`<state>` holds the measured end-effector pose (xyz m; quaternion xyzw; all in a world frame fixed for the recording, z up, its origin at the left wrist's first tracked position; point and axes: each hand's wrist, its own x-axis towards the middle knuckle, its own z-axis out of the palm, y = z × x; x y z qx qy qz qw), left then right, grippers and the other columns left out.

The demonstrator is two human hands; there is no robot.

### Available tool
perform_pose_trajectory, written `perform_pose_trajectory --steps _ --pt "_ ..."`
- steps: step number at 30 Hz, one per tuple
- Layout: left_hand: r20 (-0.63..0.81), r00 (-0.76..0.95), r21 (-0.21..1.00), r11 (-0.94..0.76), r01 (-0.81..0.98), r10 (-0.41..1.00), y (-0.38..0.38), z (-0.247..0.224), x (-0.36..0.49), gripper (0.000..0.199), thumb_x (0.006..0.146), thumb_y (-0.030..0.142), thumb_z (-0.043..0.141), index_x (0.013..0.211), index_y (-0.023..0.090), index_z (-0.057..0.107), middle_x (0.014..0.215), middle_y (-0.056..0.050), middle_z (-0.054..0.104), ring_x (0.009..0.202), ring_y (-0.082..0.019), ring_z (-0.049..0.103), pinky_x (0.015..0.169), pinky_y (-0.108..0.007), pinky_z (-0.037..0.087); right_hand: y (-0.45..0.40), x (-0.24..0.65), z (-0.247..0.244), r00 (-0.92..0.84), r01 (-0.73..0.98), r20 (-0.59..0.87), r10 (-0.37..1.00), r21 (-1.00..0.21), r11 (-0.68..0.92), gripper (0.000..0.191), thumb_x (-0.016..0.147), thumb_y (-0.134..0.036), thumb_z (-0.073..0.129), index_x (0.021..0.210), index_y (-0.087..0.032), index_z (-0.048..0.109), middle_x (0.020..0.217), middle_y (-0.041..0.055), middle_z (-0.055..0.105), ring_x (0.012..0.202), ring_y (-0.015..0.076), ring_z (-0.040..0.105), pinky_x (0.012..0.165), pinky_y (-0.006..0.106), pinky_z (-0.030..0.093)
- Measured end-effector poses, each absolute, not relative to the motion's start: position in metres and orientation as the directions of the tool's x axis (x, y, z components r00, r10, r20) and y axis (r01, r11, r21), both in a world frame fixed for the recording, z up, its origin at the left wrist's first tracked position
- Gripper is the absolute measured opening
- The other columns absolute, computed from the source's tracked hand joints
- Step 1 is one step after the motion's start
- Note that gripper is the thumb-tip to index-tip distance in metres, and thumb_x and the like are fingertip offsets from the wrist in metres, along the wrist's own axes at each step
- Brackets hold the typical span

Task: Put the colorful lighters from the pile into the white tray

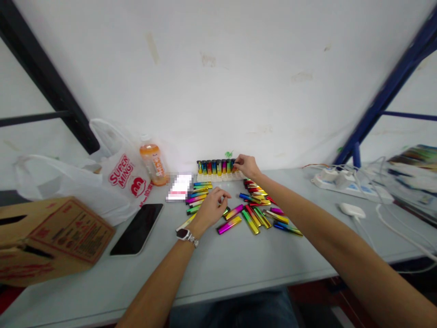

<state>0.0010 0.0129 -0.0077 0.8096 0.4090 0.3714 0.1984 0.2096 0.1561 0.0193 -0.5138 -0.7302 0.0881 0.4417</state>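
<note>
Several shiny, multicoloured lighters (pixel 214 167) stand upright in a row in a white tray (pixel 223 176) against the wall. My right hand (pixel 248 166) is at the right end of this row, fingers pinched on a lighter (pixel 233 165) that they partly cover. My left hand (pixel 214 206), wearing a watch, hovers over loose lighters on the table. Its fingers are loosely curled, with a gap between thumb and forefinger and nothing visible in them. Loose lighters lie to its left (pixel 197 199) and to its right (pixel 251 219), in gold, purple, red, green and blue.
On the left are a cardboard box (pixel 68 237), a white plastic bag (pixel 118 182), an orange drink bottle (pixel 153 161), a dark phone (pixel 137 230) and a blurred-out item (pixel 180 187). A power strip (pixel 353 186) with cables and a white charger (pixel 353 210) lie on the right.
</note>
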Motion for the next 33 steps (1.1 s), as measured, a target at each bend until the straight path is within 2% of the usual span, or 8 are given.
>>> perform_pose_trajectory --steps 6,10,12,16,20,23,26,33 --pt "0.420 0.411 0.591 -0.588 0.553 0.809 0.013 -0.007 0.003 0.019 0.087 0.014 0.049 0.091 0.018 0.067 0.096 -0.006 0.062 0.085 -0.018 0.059 0.081 -0.035 0.049 0.163 0.210 0.027 -0.175 0.756 0.505 0.845 -0.481 0.444 0.013 0.079 -0.017 0.062 0.080 -0.013 0.074 0.076 0.0043 0.067 0.073 0.0160 0.059 0.077 0.029 0.045" --pt "0.461 0.430 0.514 -0.628 0.584 0.776 0.013 -0.011 0.004 0.019 0.087 0.013 0.049 0.091 0.018 0.067 0.098 -0.007 0.063 0.099 -0.022 0.058 0.093 -0.040 0.046 0.156 0.208 0.025 -0.198 0.844 0.541 0.817 -0.330 0.423 0.024 0.088 -0.024 0.057 0.097 -0.016 0.078 0.099 0.0109 0.062 0.086 0.0188 0.058 0.084 0.030 0.044" --pt "0.477 0.433 0.481 -0.639 0.600 0.765 0.013 -0.013 0.005 0.020 0.087 0.012 0.048 0.092 0.018 0.067 0.098 -0.007 0.064 0.099 -0.023 0.058 0.094 -0.041 0.046 0.150 0.207 0.023 -0.203 0.878 0.538 0.818 -0.270 0.396 0.030 0.092 -0.030 0.053 0.108 -0.019 0.076 0.102 0.0122 0.058 0.094 0.0220 0.057 0.087 0.033 0.044" --pt "0.504 0.422 0.442 -0.645 0.623 0.753 0.011 -0.011 0.006 0.020 0.088 0.012 0.048 0.093 0.019 0.066 0.098 -0.007 0.064 0.099 -0.022 0.058 0.093 -0.040 0.046 0.134 0.203 0.018 -0.212 0.921 0.475 0.854 -0.196 0.338 0.042 0.097 -0.036 0.045 0.133 -0.022 0.063 0.106 0.0151 0.055 0.104 0.0282 0.052 0.092 0.040 0.042" --pt "0.505 0.380 0.393 -0.598 0.698 0.775 0.010 -0.006 0.006 0.019 0.091 0.018 0.048 0.098 0.019 0.065 0.102 -0.008 0.063 0.103 -0.025 0.057 0.093 -0.042 0.045 0.103 0.200 0.009 -0.149 0.923 0.469 0.871 -0.250 0.292 0.060 0.097 -0.046 0.043 0.151 -0.021 0.038 0.123 0.0183 0.051 0.114 0.0320 0.048 0.097 0.047 0.040" --pt "0.516 0.303 0.317 -0.507 0.801 0.801 0.008 -0.004 0.000 0.023 0.093 0.028 0.049 0.109 0.018 0.062 0.111 -0.011 0.062 0.109 -0.028 0.055 0.096 -0.045 0.044 0.072 0.197 -0.002 -0.152 0.895 0.477 0.866 -0.306 0.325 0.053 0.099 -0.049 0.038 0.142 -0.021 0.050 0.134 0.0185 0.047 0.124 0.0328 0.044 0.102 0.050 0.037" --pt "0.544 0.223 0.263 -0.416 0.870 0.809 0.002 -0.010 -0.015 0.031 0.094 0.035 0.048 0.119 0.019 0.058 0.124 -0.013 0.059 0.117 -0.030 0.053 0.100 -0.046 0.042 0.047 0.186 -0.010 -0.280 0.834 0.456 0.845 -0.321 0.450 0.052 0.100 -0.050 0.034 0.136 -0.019 0.055 0.136 0.0176 0.049 0.128 0.0301 0.044 0.106 0.047 0.036" --pt "0.509 0.058 0.251 -0.213 0.944 0.859 -0.020 -0.033 -0.057 0.051 0.093 0.043 0.048 0.133 0.011 0.048 0.141 -0.024 0.048 0.134 -0.037 0.043 0.110 -0.055 0.034 0.060 0.109 -0.010 -0.595 0.665 0.367 0.715 -0.275 0.695 0.049 0.103 -0.040 0.030 0.136 -0.013 0.054 0.139 0.0172 0.054 0.131 0.0246 0.046 0.110 0.042 0.034"
